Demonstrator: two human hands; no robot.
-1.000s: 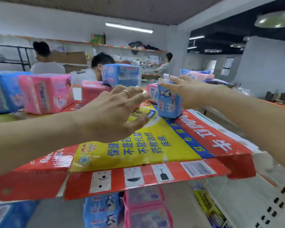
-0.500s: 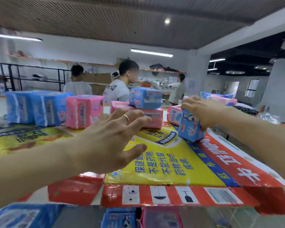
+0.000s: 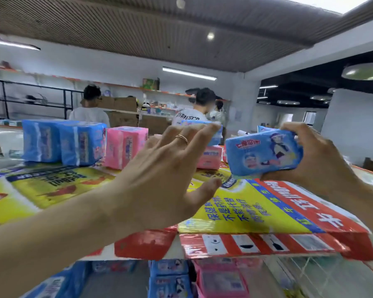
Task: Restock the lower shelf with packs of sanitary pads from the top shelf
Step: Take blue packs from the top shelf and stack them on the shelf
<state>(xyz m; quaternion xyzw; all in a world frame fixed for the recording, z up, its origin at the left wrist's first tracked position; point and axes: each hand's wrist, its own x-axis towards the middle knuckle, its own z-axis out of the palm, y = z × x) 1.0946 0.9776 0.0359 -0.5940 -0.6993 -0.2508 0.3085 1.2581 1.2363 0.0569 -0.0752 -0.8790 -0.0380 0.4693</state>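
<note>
Right grip (image 3: 310, 157): I see it clutching one blue pad pack (image 3: 264, 154), lifted.
Left grip (image 3: 166, 179): fingers spread, holding nothing.
Top shelf (image 3: 235, 211): two blue packs (image 3: 63, 141), left.

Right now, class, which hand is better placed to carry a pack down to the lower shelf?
Right hand: it already grips a blue pack. The left hand is open, holding nothing.

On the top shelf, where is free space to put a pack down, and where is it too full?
Free: the yellow cardboard in front of the blue packs and pink pack, and the strip near the front edge below the right hand, which holds a blue pack. Crowded: the back row, behind the open left hand.
</note>
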